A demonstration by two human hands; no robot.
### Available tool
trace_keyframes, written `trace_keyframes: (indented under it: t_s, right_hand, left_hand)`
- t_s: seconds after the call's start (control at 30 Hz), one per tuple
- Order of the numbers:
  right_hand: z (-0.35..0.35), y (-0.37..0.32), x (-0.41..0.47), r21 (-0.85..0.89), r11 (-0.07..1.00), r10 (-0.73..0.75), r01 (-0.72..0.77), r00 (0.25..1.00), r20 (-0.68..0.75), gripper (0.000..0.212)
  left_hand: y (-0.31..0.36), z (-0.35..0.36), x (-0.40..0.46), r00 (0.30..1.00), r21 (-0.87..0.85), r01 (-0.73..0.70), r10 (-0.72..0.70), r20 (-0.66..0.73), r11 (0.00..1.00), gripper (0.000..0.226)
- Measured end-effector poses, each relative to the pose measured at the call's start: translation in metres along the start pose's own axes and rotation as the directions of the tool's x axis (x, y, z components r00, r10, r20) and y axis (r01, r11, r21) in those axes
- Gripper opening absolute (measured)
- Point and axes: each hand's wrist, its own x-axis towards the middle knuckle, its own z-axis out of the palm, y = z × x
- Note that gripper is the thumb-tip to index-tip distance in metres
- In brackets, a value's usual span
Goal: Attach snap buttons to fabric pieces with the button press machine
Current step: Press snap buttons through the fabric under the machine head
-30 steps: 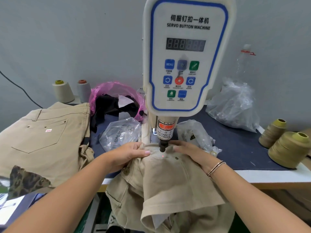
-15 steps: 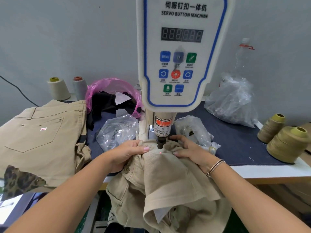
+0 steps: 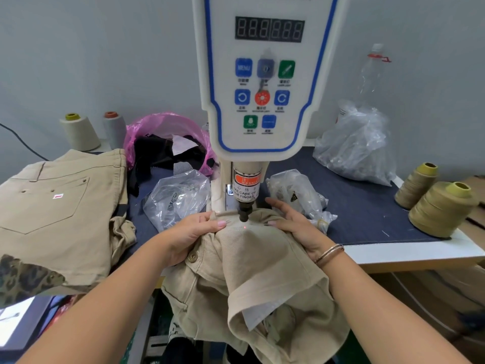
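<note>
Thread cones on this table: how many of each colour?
Cream thread cone: 1
Grey thread cone: 1
Olive thread cones: 2
Total: 4

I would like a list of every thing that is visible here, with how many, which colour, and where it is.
button machine: one, white with blue trim, centre, above the table.
beige garment: one, under the machine's punch, hanging over the table edge.
beige trousers: a pile, left on the table.
pink bag: one, behind the trousers, holding dark cloth.
clear bags: three, two beside the machine, one at right rear.
pale thread cones: two, left rear.
olive thread cones: two, right edge.
table mat: one, dark blue.
bracelet: on the right wrist.
left hand: grips the garment left of the punch.
right hand: rests flat on the garment, right of the punch.
</note>
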Motion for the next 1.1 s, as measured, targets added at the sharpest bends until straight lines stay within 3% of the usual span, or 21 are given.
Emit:
trace_keyframes:
  t_s: [0.23,0.83,0.97,1.1]
  right_hand:
    - [-0.0004,-0.0005,0.0003,0.036,0.999,0.017,-0.017,1.000,0.016,0.057]
    - [0.0026,-0.0028,-0.0020,0.034,0.999,0.009,-0.010,1.000,0.018,0.049]
    - [0.0038,-0.0035,-0.0047,0.052,0.999,0.013,-0.014,1.000,0.017,0.049]
    - [0.0058,-0.0054,-0.0071,0.035,0.999,0.013,-0.014,1.000,0.010,0.041]
  left_hand:
    - [0.0023,0.0017,-0.0013,1.000,0.004,-0.001,0.001,-0.005,1.000,0.046]
    - [0.0032,0.0020,-0.0018,1.000,0.010,-0.002,0.002,0.006,1.000,0.026]
    - [0.0032,0.0021,-0.0020,0.999,0.056,0.001,0.001,-0.032,0.998,0.057]
    - [0.0023,0.0050,-0.0024,0.998,0.136,-0.005,0.012,-0.054,0.991,0.063]
